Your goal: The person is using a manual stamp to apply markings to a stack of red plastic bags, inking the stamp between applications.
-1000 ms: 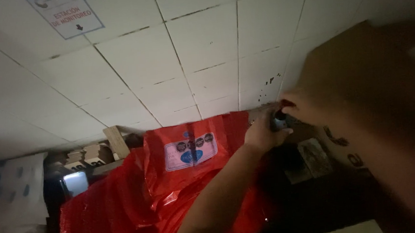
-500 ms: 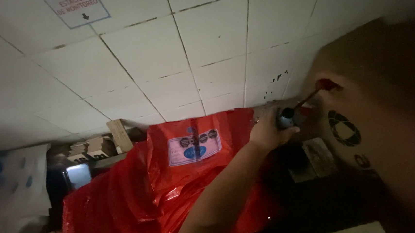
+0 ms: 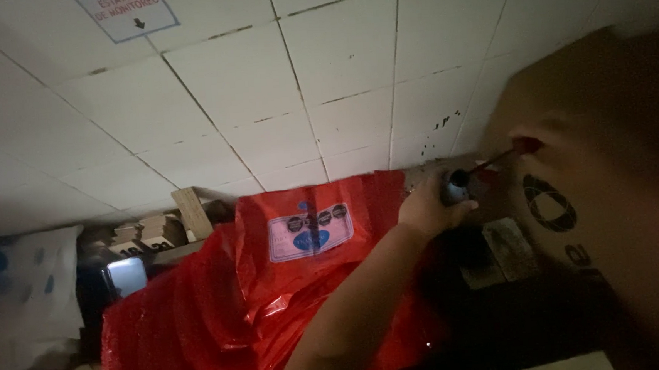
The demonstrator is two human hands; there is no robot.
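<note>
Nearest, on the right: one brown cardboard box (image 3: pixel 617 211), blurred and dim, with a black round mark on its side. Just left of it, one left hand (image 3: pixel 424 213), wrapped tight around one small dark spray can (image 3: pixel 453 188). One thin red straw (image 3: pixel 494 159) points from the nozzle to the box face, the tip at or just off it. No right hand visible.

Probably best: keep the can steady, hold the straw tip on the one spot, press in short bursts, brace the wrist against the bag below.

Under the arm: one crumpled red plastic bag (image 3: pixel 223 324) with one pale label (image 3: pixel 309 231). Far left: a few wooden blocks (image 3: pixel 192 211), too dark to count. Farthest: white tiled wall (image 3: pixel 322 77) with one sign (image 3: pixel 126 12).
</note>
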